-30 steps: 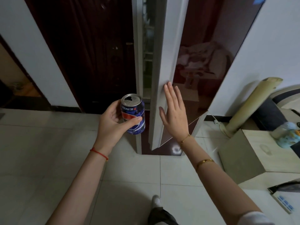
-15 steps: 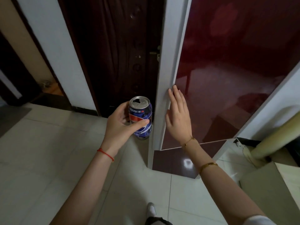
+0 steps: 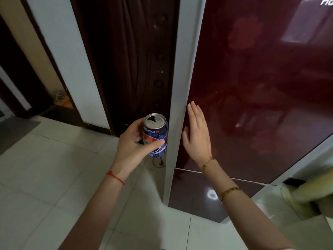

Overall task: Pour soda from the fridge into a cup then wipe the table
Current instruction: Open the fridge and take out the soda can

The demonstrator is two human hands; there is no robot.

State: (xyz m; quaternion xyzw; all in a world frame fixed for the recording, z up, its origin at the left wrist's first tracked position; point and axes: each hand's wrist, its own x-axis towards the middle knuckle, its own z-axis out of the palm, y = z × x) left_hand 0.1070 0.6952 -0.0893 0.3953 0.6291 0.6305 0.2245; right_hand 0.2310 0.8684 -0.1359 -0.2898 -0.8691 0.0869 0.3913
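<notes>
While L hand (image 3: 134, 147) grips soda can (image 3: 156, 135), R hand (image 3: 197, 134) flat by fridge door (image 3: 252, 87) edge.

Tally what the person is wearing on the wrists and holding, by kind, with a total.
Soda can: 1, held in the left hand
Red string bracelet: 1, left wrist
Gold bracelets: 2, a thin chain and a wider band, both on the right arm
Total: 4
</notes>
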